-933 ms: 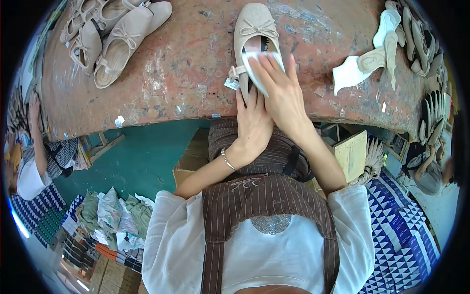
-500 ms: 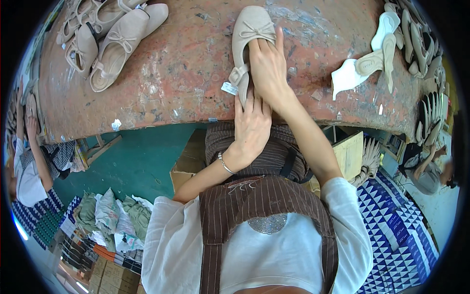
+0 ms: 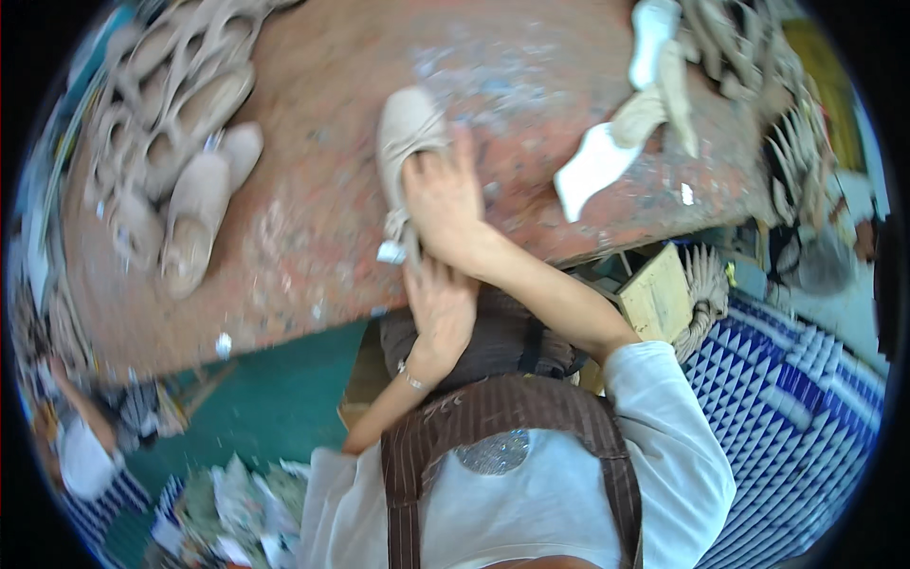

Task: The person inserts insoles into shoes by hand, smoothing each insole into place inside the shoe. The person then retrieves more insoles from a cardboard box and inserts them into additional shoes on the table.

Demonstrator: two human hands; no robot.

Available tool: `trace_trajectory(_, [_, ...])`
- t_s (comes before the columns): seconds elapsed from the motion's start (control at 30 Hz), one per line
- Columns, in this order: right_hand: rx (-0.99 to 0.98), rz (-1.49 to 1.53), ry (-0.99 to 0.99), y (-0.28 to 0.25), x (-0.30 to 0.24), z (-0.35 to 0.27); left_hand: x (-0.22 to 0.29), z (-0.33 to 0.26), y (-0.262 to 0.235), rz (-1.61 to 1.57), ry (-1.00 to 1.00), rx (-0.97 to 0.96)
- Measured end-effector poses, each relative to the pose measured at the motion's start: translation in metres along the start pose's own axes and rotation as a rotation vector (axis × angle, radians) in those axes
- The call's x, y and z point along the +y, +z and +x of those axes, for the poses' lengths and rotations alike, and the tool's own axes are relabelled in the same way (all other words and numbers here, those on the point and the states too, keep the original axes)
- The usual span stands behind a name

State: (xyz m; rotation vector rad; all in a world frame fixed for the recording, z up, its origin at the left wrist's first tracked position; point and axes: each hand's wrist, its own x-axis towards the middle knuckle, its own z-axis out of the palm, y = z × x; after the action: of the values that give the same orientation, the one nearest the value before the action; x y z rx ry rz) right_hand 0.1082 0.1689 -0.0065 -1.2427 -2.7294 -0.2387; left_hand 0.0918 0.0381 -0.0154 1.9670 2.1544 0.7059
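The worn reddish table [image 3: 332,123] runs past both sides of the beige bow shoe [image 3: 408,119], its bare surface reaching left to the heaped shoes [image 3: 197,194] and right to the white insole pieces [image 3: 599,171]. The shoe points toe-away, its heel near the table's front edge. The right hand [image 3: 444,201] angles in palm-down, fingertips hidden inside the opening, one outer finger extended alongside. The left hand [image 3: 441,308] reaches up at the heel, fingers extended together. Blur and overlap hide how firmly either grips.
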Motion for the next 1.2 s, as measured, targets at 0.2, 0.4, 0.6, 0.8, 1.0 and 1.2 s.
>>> trace_trajectory(0.2, [-0.271,0.397,-0.235,-0.013,0.027,0.016,-0.010,0.003,-0.015,0.025,0.071,-0.073])
trace_trajectory(0.4, [0.129,1.039,0.632,-0.102,0.219,-0.021,-0.119,0.043,-0.136,-0.069,0.044,0.164])
trace_trajectory(0.6, [-0.032,0.018,0.946,-0.002,0.371,-0.080,-0.191,0.186,-0.210,0.662,-0.111,0.589])
trace_trajectory(0.8, [0.281,0.644,1.058,0.011,0.376,-0.093,-0.148,0.346,-0.093,0.245,0.042,0.191])
trace_trajectory(1.0, [0.460,1.900,0.966,-0.053,0.371,-0.081,-0.181,0.440,-0.025,0.171,-0.284,0.178])
trace_trajectory(1.2, [0.304,2.466,0.755,-0.070,0.338,-0.069,-0.116,0.334,-0.057,-0.117,0.025,0.210])
